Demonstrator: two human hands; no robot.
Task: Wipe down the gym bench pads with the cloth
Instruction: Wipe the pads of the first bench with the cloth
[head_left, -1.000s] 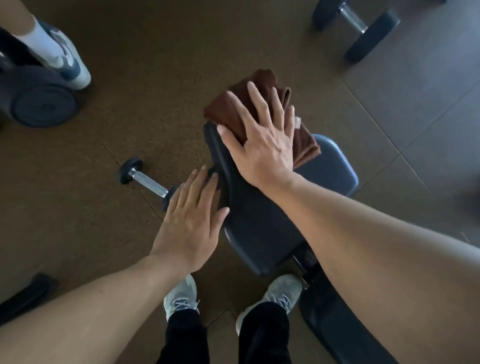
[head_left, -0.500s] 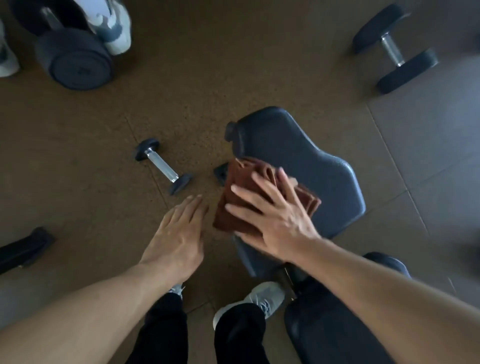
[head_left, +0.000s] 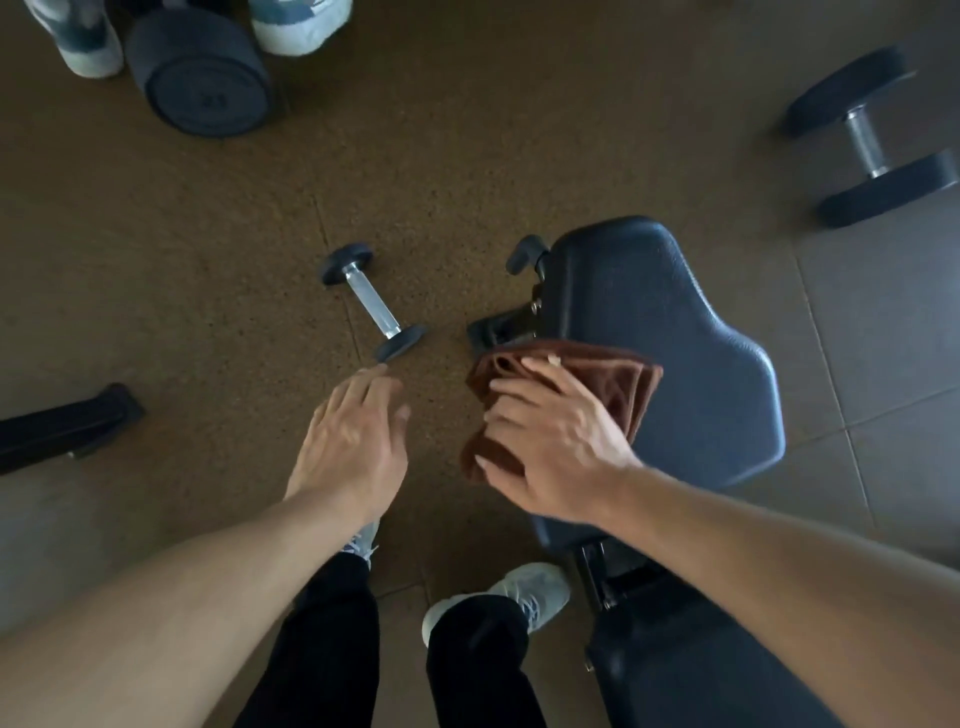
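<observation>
The dark padded seat pad (head_left: 675, 332) of the gym bench fills the centre right, and a second pad (head_left: 685, 670) lies below it at the bottom right. My right hand (head_left: 550, 441) presses a folded brown cloth (head_left: 618, 379) against the seat pad's left edge, fingers spread over it; the cloth hangs partly off that edge. My left hand (head_left: 353, 441) hovers flat over the floor to the left of the bench, fingers apart and holding nothing.
A small chrome-handled dumbbell (head_left: 371, 306) lies on the floor just beyond my left hand. A large dumbbell (head_left: 867, 140) sits at the upper right, another (head_left: 202, 73) at the top left beside another person's shoes (head_left: 296, 23). My own feet stand below.
My right hand has dragged the cloth from the far end of the seat pad back toward me to its near left edge. My left hand has come off the pad and moved left.
</observation>
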